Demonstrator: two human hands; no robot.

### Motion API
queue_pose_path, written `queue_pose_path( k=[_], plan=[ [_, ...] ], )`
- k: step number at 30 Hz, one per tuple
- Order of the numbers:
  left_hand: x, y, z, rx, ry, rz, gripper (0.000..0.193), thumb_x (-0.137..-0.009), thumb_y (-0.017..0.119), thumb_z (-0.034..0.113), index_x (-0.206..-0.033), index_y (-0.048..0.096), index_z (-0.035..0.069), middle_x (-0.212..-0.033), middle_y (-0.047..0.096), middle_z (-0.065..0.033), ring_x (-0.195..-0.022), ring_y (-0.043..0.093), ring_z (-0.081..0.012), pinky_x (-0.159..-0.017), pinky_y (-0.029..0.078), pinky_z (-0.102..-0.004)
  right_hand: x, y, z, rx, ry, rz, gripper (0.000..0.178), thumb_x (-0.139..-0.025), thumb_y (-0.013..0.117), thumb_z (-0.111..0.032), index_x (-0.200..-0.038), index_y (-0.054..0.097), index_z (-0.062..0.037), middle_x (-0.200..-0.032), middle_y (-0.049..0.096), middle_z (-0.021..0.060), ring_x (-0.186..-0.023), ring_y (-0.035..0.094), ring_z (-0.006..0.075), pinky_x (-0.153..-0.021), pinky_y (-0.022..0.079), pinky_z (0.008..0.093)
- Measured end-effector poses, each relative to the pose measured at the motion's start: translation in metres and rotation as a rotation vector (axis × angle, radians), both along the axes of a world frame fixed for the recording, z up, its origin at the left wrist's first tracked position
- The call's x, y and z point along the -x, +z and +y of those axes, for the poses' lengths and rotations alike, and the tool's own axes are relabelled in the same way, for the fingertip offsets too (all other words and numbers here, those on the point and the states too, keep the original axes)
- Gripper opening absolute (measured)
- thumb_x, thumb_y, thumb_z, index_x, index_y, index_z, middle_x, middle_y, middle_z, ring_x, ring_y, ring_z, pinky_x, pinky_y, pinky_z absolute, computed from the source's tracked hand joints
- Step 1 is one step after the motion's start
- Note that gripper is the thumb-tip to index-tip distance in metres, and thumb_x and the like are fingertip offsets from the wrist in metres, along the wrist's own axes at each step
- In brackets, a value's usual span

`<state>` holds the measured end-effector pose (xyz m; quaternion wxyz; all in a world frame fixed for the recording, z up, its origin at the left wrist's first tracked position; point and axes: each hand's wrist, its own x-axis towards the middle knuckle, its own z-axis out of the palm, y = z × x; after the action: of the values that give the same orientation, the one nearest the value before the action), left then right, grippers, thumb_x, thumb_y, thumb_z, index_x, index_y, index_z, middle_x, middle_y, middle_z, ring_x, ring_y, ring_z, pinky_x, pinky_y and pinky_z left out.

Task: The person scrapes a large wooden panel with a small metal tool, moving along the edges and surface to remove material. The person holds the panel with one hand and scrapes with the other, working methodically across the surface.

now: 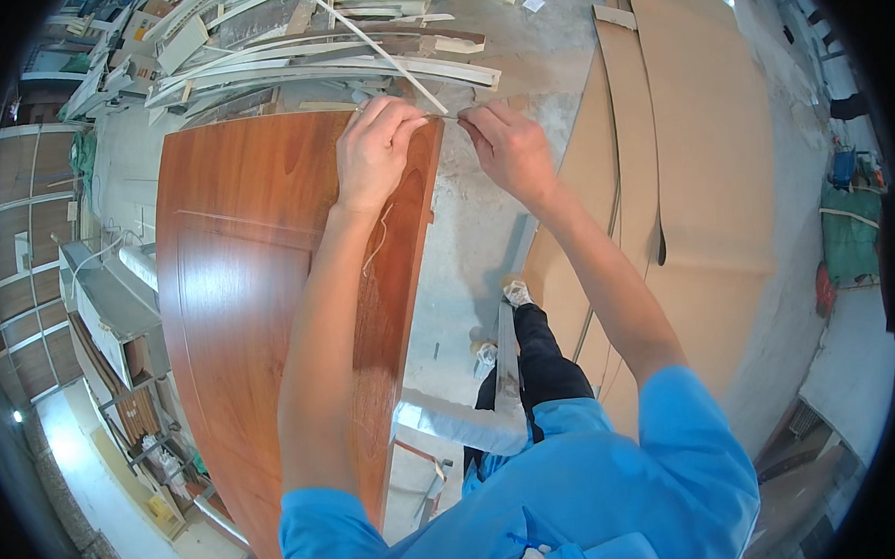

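Brown wooden door (233,274) lies left of centre in the head view. Near its upper right corner, at upper centre of the frame, the left hand (373,153) and right hand (512,151) both pinch a thin strip (443,117), apparently spaced to keep it straight; material unclear.

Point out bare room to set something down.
Bare: the wooden panel left of the left forearm; the widest brown sheet; far grey floor between them. Crowded: the panel's far right corner, where the left hand and right hand pinch a strand, and strips heaped beyond.
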<state>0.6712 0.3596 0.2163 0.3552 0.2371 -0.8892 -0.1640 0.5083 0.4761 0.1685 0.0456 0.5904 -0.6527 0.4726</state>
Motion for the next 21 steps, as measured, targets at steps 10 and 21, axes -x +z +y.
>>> queue_pose_path(
  k=[10,21],
  plan=[
    [-0.021,-0.004,0.022,-0.003,-0.019,0.009,0.007,-0.084,0.076,0.006,-0.09,0.071,0.006,-0.091,0.069,-0.0051,-0.084,0.067,-0.0268,-0.071,0.055,-0.0382,-0.022,-0.01,0.024,-0.053,0.052,0.026,0.016,-0.085,0.069,0.0,-0.099,0.067,-0.0073,-0.085,0.063,0.0077,-0.075,0.067,0.028,-0.06,0.054,0.0397],
    [-0.061,-0.001,0.055,-0.114,-0.054,-0.02,0.009,-0.084,0.076,0.002,-0.092,0.073,0.003,-0.091,0.07,-0.0085,-0.087,0.068,-0.0275,-0.075,0.054,-0.0365,-0.056,-0.004,0.067,-0.123,0.098,0.119,0.016,-0.083,0.069,-0.002,-0.098,0.068,-0.0078,-0.083,0.062,0.0067,-0.073,0.067,0.0257,-0.058,0.054,0.0383]
  ],
)
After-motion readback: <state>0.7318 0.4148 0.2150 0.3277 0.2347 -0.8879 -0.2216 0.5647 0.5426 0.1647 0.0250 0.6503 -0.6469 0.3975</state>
